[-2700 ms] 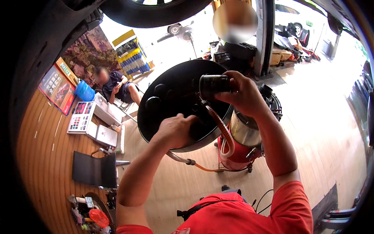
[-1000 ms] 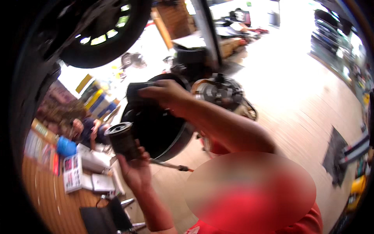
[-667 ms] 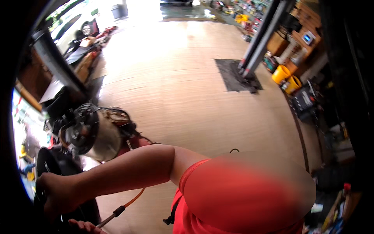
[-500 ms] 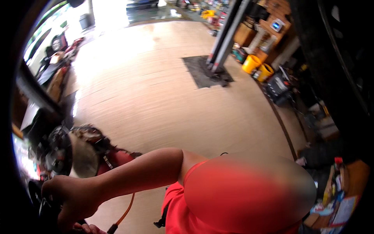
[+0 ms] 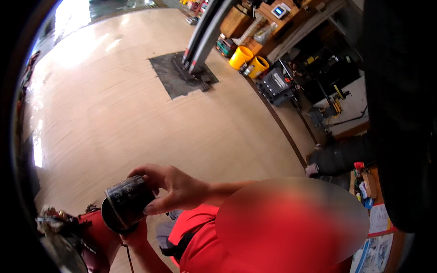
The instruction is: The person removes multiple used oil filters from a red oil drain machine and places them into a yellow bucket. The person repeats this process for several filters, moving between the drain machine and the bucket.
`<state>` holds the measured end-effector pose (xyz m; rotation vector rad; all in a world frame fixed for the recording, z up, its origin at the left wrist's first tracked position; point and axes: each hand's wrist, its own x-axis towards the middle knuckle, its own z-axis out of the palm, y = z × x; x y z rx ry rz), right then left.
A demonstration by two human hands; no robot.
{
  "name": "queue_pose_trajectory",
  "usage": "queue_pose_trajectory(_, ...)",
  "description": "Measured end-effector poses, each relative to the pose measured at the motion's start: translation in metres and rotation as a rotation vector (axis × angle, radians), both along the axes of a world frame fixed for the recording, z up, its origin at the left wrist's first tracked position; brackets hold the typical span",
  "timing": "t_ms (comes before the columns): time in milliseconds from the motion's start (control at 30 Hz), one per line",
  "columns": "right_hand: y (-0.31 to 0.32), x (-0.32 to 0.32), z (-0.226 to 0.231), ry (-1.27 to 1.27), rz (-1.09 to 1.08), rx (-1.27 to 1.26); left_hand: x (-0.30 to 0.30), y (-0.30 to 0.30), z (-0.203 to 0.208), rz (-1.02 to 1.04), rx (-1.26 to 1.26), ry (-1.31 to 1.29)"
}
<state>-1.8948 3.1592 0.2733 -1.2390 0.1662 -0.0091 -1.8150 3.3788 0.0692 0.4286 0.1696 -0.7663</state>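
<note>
A black canister [image 5: 128, 195] with pale print, shaped like an oil filter, is held tilted at the lower left, its dark round end facing left. My right hand [image 5: 175, 189] comes in from the right and grips its upper side, fingers over the top and thumb at the near side. My left hand [image 5: 135, 233] is underneath, against the canister's lower side; the canister hides most of its fingers. Beneath that hand hangs a thin cord [image 5: 130, 259]. Next to the canister stands a red, rounded machine [image 5: 98, 236] with grimy parts.
A grey post [image 5: 200, 45] rises from a dark floor plate [image 5: 164, 75]. Farther right are two yellow buckets [image 5: 241, 57], a black equipment case [image 5: 275, 84] and a wooden workbench [image 5: 259, 25]. Papers [image 5: 380, 218] and small items lie at the lower right.
My right hand has come back from the far lower left toward the middle, and the black canister now shows in it. The left hand has come further into view. The view has swung right.
</note>
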Motion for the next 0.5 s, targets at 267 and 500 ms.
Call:
queue_pose_trajectory(267,-0.181,-0.036,-0.060,0.112,-0.338,-0.003,0.015,-0.251,-0.020,-0.488,-0.214,-0.253)
queue_pose_trajectory(500,-0.354,-0.051,-0.108,0.174,-0.519,0.036,0.039,-0.436,-0.071,-0.704,-0.101,-0.238)
